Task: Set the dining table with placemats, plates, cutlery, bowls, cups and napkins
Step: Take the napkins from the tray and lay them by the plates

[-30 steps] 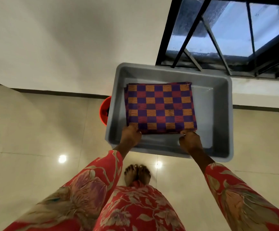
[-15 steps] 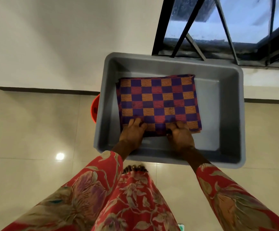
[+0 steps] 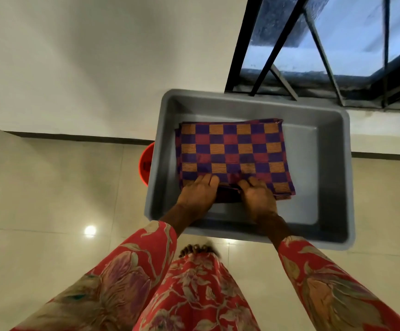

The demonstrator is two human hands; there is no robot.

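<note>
Far left: pale tiled floor (image 3: 38, 187), dark skirting line at the wall base, wide bare stretch out to the frame edge. Red bucket (image 3: 146, 163) pokes out, mostly hidden behind the left wall of the grey tub (image 3: 332, 177). Stack of checked placemats (image 3: 233, 151) lies flat in the tub, pushed toward its left wall; bare tub floor shows along the right side and in a strip at the near side. Left hand (image 3: 197, 194) is on the stack's near edge, fingers laid over the top layer, thumb hidden, so grip type unclear. Right hand (image 3: 257, 198) just beside it, fingers curled over the same edge, where the cloth bunches up. Black window grille (image 3: 313, 56) top right behind the tub's far rim.
</note>
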